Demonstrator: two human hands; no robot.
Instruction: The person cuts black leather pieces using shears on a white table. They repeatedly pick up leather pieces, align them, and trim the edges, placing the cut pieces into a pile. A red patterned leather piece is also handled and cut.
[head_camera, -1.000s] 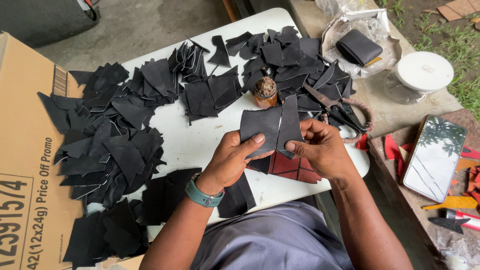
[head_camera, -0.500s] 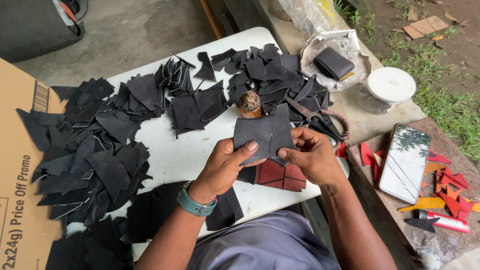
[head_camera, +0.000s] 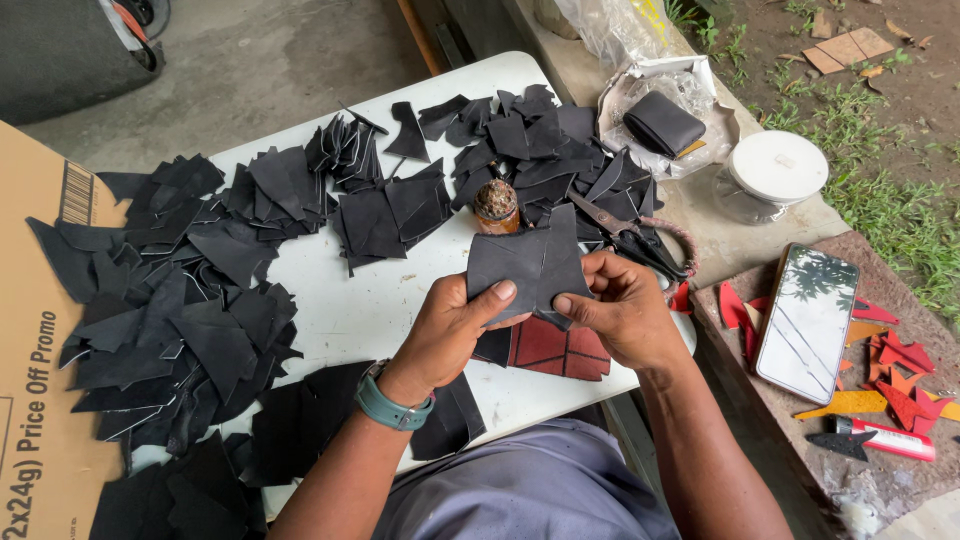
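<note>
Flattened brown cardboard box (head_camera: 40, 400) along the left edge, partly under dark cut pieces, with a white barcode label (head_camera: 76, 193) near its upper corner and dark print down its side. Phone (head_camera: 808, 322) lying face up on the ledge at right, screen dark and reflecting. Crumpled clear plastic bag (head_camera: 690, 95) at top right, holding a black pouch.

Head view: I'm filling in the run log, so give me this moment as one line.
left hand: holds black leather pieces | right hand: pinches same pieces | below: dark red panel on white table | near: scissors, small bottle
</note>
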